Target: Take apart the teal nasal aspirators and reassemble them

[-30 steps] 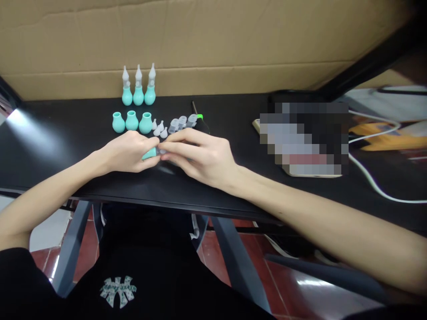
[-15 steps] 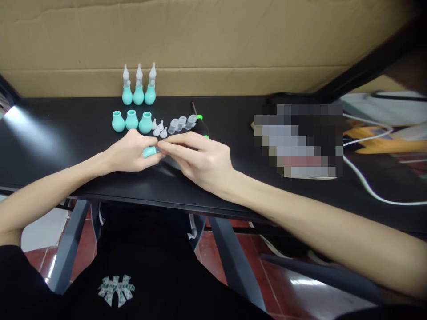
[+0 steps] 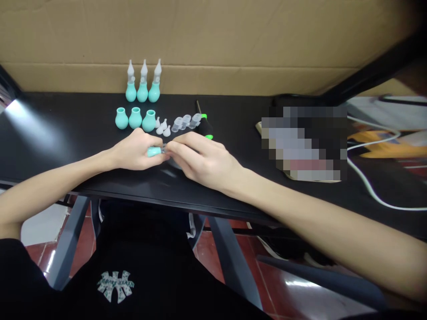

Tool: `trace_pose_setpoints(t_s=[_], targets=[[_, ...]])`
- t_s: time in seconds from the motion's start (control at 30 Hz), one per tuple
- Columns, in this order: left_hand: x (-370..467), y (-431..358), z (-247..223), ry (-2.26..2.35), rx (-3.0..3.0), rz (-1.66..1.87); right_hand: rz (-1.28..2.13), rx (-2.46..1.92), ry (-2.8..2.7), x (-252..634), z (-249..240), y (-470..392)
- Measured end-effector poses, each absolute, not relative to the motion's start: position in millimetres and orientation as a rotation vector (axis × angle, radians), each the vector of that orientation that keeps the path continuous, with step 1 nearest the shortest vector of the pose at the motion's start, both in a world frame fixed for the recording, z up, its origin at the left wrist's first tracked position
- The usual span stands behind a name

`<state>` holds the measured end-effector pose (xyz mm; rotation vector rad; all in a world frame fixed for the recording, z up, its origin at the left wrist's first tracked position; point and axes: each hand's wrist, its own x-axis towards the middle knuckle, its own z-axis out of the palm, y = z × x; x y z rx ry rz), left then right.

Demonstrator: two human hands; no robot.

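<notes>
My left hand (image 3: 135, 150) is closed around a teal squeeze bulb (image 3: 154, 152) lying sideways. A clear plastic connector (image 3: 163, 150) shows at the bulb's mouth. On its far end the fingertips of my right hand (image 3: 208, 162) are pinched, hiding part of it. Just beyond my left hand stand three open-necked teal bulbs (image 3: 135, 118). Beside them lie several small whitish nozzle tips (image 3: 162, 127) and three clear connectors (image 3: 186, 122). Farther back, three assembled nasal aspirators (image 3: 142, 91) stand upright in a row, white tips up.
A screwdriver with a black and green handle (image 3: 205, 127) lies behind my right hand. To the right is a blurred-out object (image 3: 300, 146), with a white cable (image 3: 370, 189) past it. Cardboard (image 3: 213, 40) walls off the back of the black table (image 3: 133, 189).
Slightly more of the clear connector shows between my hands. The view has shifted a little, so table items appear farther right. Both hands keep their grip.
</notes>
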<state>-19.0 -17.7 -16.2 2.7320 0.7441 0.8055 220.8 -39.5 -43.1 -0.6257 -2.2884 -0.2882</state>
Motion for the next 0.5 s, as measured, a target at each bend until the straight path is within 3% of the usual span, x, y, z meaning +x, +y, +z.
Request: trace_pose_setpoints(t_s=[0.5], targets=[[-21,-14,-16,0.682,2.611,0.79,-0.304,-0.349,-2.194,229,-45,-27]])
